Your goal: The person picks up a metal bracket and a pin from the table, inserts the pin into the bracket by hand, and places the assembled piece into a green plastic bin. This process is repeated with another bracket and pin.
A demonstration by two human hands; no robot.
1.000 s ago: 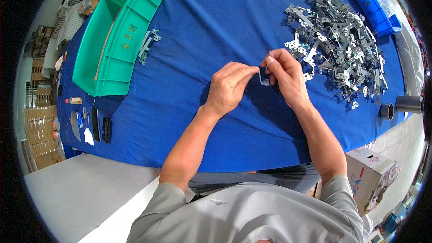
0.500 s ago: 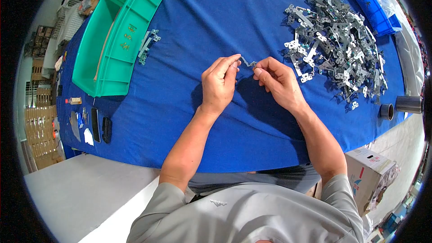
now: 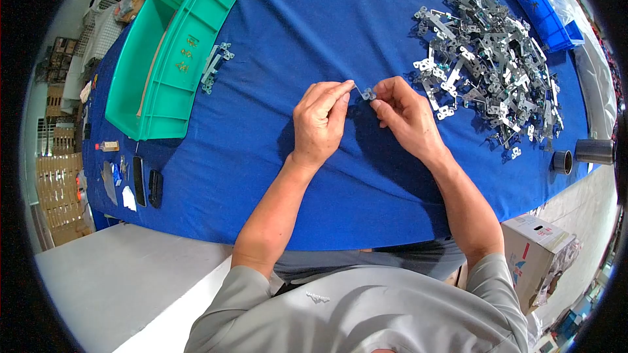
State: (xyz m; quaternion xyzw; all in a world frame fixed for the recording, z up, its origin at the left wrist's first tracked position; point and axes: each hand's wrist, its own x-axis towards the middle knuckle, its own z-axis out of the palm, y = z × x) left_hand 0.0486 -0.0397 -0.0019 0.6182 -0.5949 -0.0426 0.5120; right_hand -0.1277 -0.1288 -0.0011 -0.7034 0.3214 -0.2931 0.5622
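Note:
A small bent metal bracket (image 3: 367,94) with holes is held up between my two hands, above the blue cloth. My left hand (image 3: 319,117) pinches its left end between thumb and fingertips. At the other end, the thumb and forefinger of my right hand (image 3: 407,114) grip the flat, holed part. To the right lies a big heap of similar metal brackets (image 3: 494,65). A few more brackets (image 3: 214,68) lie on the cloth at the left, beside the green bin.
The green plastic bin (image 3: 196,85) stands at the left. A blue crate (image 3: 533,6) with clear plastic is at the far right. Dark tubes (image 3: 594,151) lie near the right edge. Black holders (image 3: 155,188) and a small bottle (image 3: 108,146) are at the left edge.
The bracket has been turned between my fingers, so its flat holed end now faces the camera more. Both hands have shifted only slightly.

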